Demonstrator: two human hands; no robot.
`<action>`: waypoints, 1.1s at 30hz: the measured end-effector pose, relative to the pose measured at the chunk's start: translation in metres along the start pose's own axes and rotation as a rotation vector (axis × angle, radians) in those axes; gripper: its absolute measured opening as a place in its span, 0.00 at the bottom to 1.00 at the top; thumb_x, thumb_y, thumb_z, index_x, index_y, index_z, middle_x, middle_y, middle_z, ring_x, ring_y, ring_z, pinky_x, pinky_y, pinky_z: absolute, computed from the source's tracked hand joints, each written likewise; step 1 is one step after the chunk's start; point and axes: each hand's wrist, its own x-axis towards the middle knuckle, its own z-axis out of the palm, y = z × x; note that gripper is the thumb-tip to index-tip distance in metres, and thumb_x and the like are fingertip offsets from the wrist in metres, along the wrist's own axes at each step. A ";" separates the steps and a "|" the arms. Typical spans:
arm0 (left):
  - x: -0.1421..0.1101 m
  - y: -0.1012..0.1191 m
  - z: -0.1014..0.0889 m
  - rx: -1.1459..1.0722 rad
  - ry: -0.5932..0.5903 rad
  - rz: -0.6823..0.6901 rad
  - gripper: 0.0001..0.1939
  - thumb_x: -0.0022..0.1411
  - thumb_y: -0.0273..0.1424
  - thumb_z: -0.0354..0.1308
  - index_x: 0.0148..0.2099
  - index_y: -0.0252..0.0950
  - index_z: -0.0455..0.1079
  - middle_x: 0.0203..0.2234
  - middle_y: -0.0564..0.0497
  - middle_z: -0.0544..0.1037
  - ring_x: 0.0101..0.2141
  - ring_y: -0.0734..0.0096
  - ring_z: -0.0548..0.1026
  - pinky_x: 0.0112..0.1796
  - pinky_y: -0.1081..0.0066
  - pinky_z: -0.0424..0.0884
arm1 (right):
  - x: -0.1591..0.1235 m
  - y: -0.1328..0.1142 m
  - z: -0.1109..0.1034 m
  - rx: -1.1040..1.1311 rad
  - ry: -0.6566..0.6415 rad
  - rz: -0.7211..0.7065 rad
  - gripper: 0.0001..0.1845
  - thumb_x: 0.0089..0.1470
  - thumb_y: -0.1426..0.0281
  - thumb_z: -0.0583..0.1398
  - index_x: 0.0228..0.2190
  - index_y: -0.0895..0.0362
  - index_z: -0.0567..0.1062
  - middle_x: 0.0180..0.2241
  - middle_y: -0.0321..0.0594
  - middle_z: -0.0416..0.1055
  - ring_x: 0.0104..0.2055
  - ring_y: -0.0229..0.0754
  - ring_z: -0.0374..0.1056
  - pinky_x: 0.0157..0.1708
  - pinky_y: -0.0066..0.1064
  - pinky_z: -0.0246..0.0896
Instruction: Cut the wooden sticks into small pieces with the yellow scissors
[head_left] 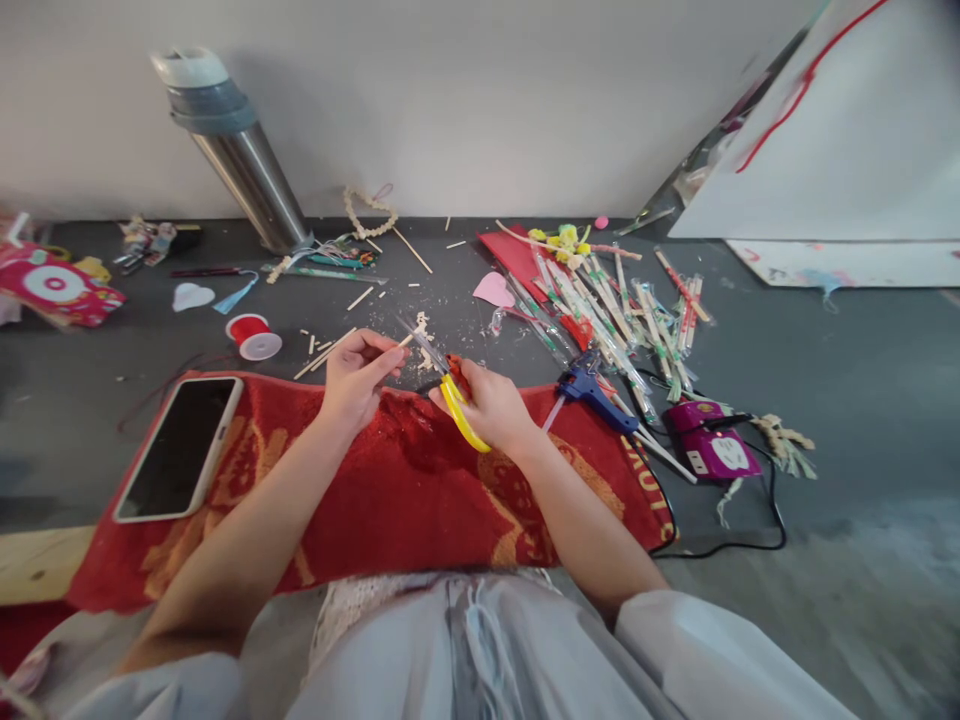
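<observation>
Over the near edge of the grey table, my left hand (358, 375) pinches a thin wooden stick (406, 341) between thumb and fingertips. My right hand (491, 402) is wrapped round the yellow-handled scissors (463, 412), whose blades point up and left. The blade tips are close by the end of the stick; whether they touch it I cannot tell. Small pale wood bits (422, 325) and crumbs lie on the table just beyond the blades. More cut sticks (324, 358) rest to the left, partly behind my left hand. A red towel (360, 500) is spread beneath both forearms.
A phone (180, 448) lies on the towel's left. A steel thermos (244, 160) stands at the back, a red ribbon spool (253, 337) before it. On the right are wrapped chopsticks (600, 310), a blue glue gun (596, 393) with a black cord, and a purple box (711, 440).
</observation>
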 end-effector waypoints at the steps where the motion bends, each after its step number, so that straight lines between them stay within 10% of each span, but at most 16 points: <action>1: 0.000 0.000 0.000 0.000 -0.005 0.005 0.13 0.36 0.29 0.72 0.24 0.36 0.70 0.20 0.54 0.78 0.20 0.81 0.72 0.21 0.83 0.68 | 0.000 0.000 0.000 0.005 -0.001 0.004 0.18 0.57 0.52 0.57 0.33 0.55 0.66 0.30 0.40 0.73 0.32 0.42 0.70 0.30 0.29 0.50; 33: 0.007 -0.002 -0.011 0.259 -0.078 0.164 0.10 0.46 0.35 0.68 0.33 0.37 0.77 0.21 0.54 0.77 0.22 0.78 0.72 0.24 0.78 0.69 | 0.000 0.000 -0.002 -0.071 0.015 0.041 0.24 0.56 0.51 0.58 0.46 0.55 0.72 0.34 0.42 0.78 0.39 0.47 0.75 0.32 0.29 0.52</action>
